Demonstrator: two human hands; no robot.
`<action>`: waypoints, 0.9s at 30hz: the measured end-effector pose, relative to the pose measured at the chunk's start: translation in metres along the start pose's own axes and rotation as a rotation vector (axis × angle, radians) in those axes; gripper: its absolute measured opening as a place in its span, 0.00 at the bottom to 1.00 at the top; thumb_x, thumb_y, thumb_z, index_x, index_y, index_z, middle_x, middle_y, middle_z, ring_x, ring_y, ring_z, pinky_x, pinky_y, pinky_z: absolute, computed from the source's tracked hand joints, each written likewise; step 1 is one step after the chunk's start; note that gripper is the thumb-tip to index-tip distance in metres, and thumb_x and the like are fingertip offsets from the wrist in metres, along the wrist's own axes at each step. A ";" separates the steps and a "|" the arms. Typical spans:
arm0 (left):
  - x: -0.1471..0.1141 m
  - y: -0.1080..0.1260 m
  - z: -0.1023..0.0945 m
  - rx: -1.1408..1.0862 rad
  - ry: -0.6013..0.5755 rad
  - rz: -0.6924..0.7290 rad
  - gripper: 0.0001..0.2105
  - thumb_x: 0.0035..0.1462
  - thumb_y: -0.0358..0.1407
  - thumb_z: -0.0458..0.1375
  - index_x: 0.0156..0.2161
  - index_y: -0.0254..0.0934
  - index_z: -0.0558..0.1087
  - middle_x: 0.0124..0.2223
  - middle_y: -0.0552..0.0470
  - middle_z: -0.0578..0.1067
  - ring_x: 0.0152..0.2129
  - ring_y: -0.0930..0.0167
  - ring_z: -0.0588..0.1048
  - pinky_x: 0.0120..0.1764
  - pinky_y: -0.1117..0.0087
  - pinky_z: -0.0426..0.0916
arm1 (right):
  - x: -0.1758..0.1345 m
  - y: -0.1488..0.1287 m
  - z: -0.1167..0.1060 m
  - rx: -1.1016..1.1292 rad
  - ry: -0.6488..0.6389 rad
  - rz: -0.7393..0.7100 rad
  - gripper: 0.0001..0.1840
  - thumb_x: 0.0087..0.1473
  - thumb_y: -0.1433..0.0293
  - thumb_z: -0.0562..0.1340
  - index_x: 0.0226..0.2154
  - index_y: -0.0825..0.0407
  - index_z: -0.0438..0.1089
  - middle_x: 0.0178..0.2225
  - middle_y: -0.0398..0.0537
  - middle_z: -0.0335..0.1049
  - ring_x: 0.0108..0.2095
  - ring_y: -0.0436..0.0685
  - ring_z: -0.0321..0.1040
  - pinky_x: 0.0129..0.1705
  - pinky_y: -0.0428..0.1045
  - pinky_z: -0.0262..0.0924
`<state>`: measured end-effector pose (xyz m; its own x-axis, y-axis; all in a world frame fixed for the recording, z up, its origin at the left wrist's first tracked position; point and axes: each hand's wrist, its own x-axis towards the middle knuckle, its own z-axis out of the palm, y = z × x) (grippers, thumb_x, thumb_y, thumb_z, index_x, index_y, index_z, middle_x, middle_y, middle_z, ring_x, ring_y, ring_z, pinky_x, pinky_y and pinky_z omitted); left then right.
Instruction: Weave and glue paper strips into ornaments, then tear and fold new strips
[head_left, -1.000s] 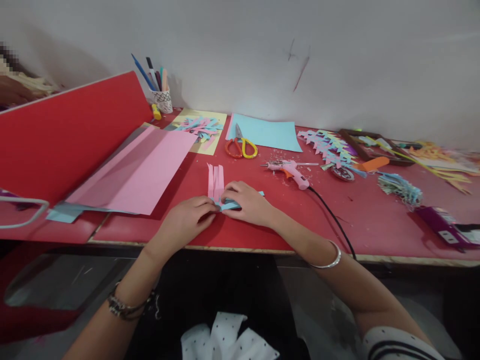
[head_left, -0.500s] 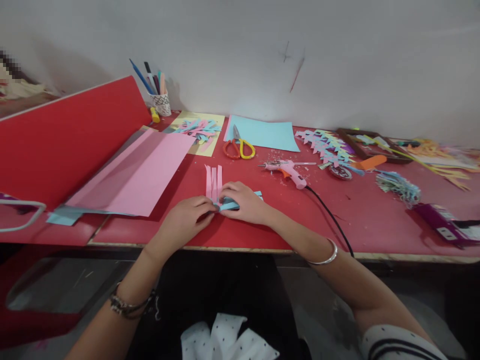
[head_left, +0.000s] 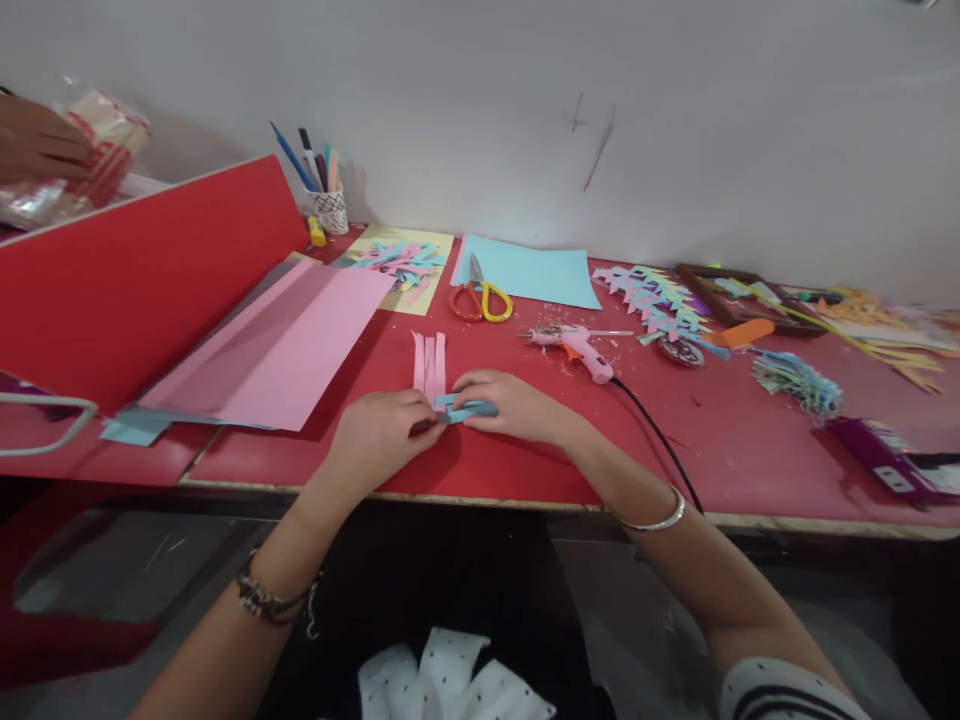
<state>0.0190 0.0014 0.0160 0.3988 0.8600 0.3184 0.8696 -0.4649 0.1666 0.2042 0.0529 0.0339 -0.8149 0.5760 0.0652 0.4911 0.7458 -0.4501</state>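
Observation:
Pink paper strips (head_left: 430, 362) stand side by side on the red tabletop, pointing away from me. Light blue paper strips (head_left: 469, 410) meet them at their near end and run off to the right. My left hand (head_left: 386, 432) pinches the corner where the two colours cross, thumb and fingertips closed on it. Over the blue strips, my right hand (head_left: 517, 412) has its fingers bent around their right part, which hides the strips' ends. How the strips are woven or joined under the fingers is too small to tell.
Scissors (head_left: 480, 300) lie behind the strips, and a pink glue gun (head_left: 570, 345) with a black cord is to the right. Pink sheets (head_left: 285, 350) lie left, below a red board (head_left: 150, 260). Another person's hand (head_left: 37, 140) holds a plastic packet (head_left: 105, 150).
My right hand has slid a little to the right along the blue strips, baring more of them near the crossing. Another person's hand with a packet has appeared at the far left.

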 end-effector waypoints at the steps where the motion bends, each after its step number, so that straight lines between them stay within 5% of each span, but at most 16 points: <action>1: 0.000 0.001 0.000 0.008 0.000 -0.012 0.14 0.55 0.40 0.50 0.28 0.38 0.75 0.30 0.53 0.77 0.22 0.72 0.72 0.23 0.72 0.57 | -0.002 -0.001 -0.001 -0.040 -0.007 0.010 0.06 0.49 0.73 0.57 0.33 0.55 0.68 0.40 0.52 0.65 0.40 0.54 0.62 0.42 0.49 0.56; 5: 0.000 0.005 -0.003 0.026 -0.010 -0.029 0.12 0.52 0.41 0.52 0.28 0.38 0.75 0.29 0.53 0.77 0.22 0.72 0.72 0.23 0.72 0.56 | -0.009 -0.008 -0.003 -0.170 0.032 0.081 0.04 0.48 0.74 0.58 0.27 0.55 0.68 0.40 0.53 0.64 0.42 0.57 0.61 0.47 0.55 0.51; 9: 0.002 0.011 -0.004 0.072 -0.007 -0.063 0.14 0.51 0.44 0.53 0.26 0.36 0.74 0.26 0.52 0.76 0.22 0.69 0.72 0.23 0.70 0.56 | -0.011 -0.013 -0.009 -0.055 0.108 0.185 0.05 0.48 0.70 0.58 0.24 0.54 0.66 0.42 0.50 0.63 0.45 0.57 0.60 0.51 0.60 0.43; 19: 0.004 0.024 0.005 0.283 0.124 -0.134 0.17 0.55 0.39 0.47 0.22 0.36 0.73 0.21 0.48 0.74 0.18 0.69 0.71 0.21 0.69 0.54 | -0.013 -0.017 -0.027 0.425 0.255 0.134 0.09 0.51 0.68 0.54 0.25 0.54 0.64 0.33 0.45 0.67 0.35 0.50 0.63 0.39 0.48 0.56; 22: 0.003 0.024 0.006 0.291 0.122 -0.157 0.17 0.55 0.37 0.47 0.21 0.36 0.73 0.20 0.48 0.73 0.18 0.69 0.70 0.19 0.69 0.51 | -0.022 -0.017 -0.019 0.297 0.323 0.180 0.06 0.51 0.68 0.55 0.30 0.54 0.64 0.33 0.46 0.67 0.35 0.51 0.63 0.39 0.48 0.56; 27: 0.001 0.023 0.004 0.266 0.134 -0.169 0.19 0.56 0.38 0.45 0.20 0.36 0.72 0.19 0.49 0.73 0.17 0.70 0.69 0.19 0.70 0.50 | -0.026 -0.023 0.009 -0.033 0.182 0.274 0.12 0.49 0.70 0.59 0.39 0.53 0.64 0.42 0.52 0.68 0.43 0.58 0.62 0.44 0.53 0.48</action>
<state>0.0404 -0.0079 0.0167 0.2159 0.8768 0.4297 0.9726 -0.2318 -0.0157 0.2113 0.0180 0.0341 -0.5840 0.8049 0.1054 0.6965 0.5636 -0.4441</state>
